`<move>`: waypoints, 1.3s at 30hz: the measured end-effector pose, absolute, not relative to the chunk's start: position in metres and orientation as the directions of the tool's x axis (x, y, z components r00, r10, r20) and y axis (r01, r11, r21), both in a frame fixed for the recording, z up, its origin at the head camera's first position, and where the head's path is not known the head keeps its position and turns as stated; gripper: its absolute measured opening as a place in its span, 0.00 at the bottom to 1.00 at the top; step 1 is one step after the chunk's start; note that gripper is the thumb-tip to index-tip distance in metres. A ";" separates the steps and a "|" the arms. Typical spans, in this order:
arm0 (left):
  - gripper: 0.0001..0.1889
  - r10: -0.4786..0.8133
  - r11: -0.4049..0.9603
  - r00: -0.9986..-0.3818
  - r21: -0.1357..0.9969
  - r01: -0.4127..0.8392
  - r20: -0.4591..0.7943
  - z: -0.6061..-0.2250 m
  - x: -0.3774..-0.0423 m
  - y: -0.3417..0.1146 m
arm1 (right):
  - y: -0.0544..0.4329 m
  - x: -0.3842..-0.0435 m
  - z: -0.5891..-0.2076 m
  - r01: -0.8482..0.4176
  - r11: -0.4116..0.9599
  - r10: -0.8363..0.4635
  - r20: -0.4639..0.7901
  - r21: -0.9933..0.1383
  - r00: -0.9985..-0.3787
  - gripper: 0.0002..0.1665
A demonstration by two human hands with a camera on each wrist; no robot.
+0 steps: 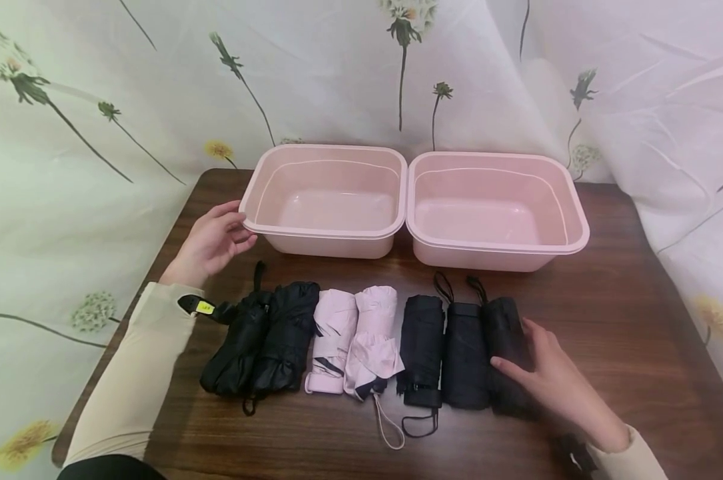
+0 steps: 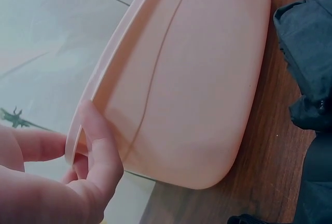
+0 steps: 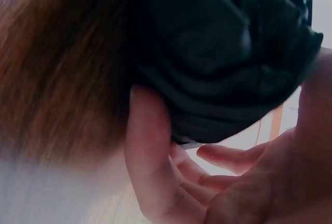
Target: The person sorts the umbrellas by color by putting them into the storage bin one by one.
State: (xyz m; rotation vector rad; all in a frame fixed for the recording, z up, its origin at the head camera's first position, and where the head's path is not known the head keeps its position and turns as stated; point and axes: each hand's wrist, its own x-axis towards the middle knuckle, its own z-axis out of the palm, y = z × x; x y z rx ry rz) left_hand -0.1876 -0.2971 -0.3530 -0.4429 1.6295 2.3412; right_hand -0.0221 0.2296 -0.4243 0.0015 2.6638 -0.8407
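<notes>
Two pale pink plastic basins stand side by side at the back of the table. At the left one [image 1: 325, 233], my left hand [image 1: 214, 240] pinches the rim at its near left corner; the left wrist view has thumb and fingers on either side of that rim [image 2: 78, 125]. In front lies a row of folded umbrellas. My right hand [image 1: 553, 377] grips the rightmost black umbrella [image 1: 508, 333], thumb over its top and fingers along its right side. Dark gathered fabric of this umbrella [image 3: 207, 63] fills much of the right wrist view.
The right basin [image 1: 487, 259] touches or nearly touches the left. Along the row lie two black umbrellas [image 1: 286, 333] at left, two pink ones [image 1: 373, 333] mid-row, and two more black ones [image 1: 421, 347] beside the gripped one. Flowered cloth [image 1: 337, 67] hangs behind the wooden table [image 1: 637, 333].
</notes>
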 end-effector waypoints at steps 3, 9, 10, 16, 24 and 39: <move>0.19 0.021 -0.314 -0.920 0.871 -0.377 -0.391 -0.354 -0.188 -0.297 | 0.227 -0.021 -0.425 0.117 0.833 -0.090 -0.342 -0.541 -0.936 0.66; 0.19 0.005 -0.268 -0.919 0.885 -0.381 -0.394 -0.353 -0.188 -0.296 | 0.223 -0.021 -0.424 0.112 0.859 -0.078 -0.343 -0.499 -0.936 0.69; 0.19 0.007 -0.270 -0.920 0.885 -0.380 -0.393 -0.353 -0.188 -0.296 | 0.223 -0.021 -0.424 0.112 0.861 -0.077 -0.346 -0.496 -0.935 0.69; 0.18 0.039 -0.344 -0.928 0.867 -0.361 -0.371 -0.354 -0.187 -0.298 | 0.223 -0.022 -0.425 0.123 0.856 -0.078 -0.362 -0.502 -0.929 0.70; 0.20 0.047 -0.336 -0.928 0.869 -0.364 -0.371 -0.357 -0.190 -0.299 | 0.225 -0.023 -0.426 0.089 0.822 -0.109 -0.309 -0.563 -0.945 0.65; 0.25 0.085 -0.365 -0.921 0.848 -0.385 -0.381 -0.355 -0.189 -0.301 | 0.232 -0.025 -0.426 0.155 0.761 -0.112 -0.364 -0.630 -0.925 0.64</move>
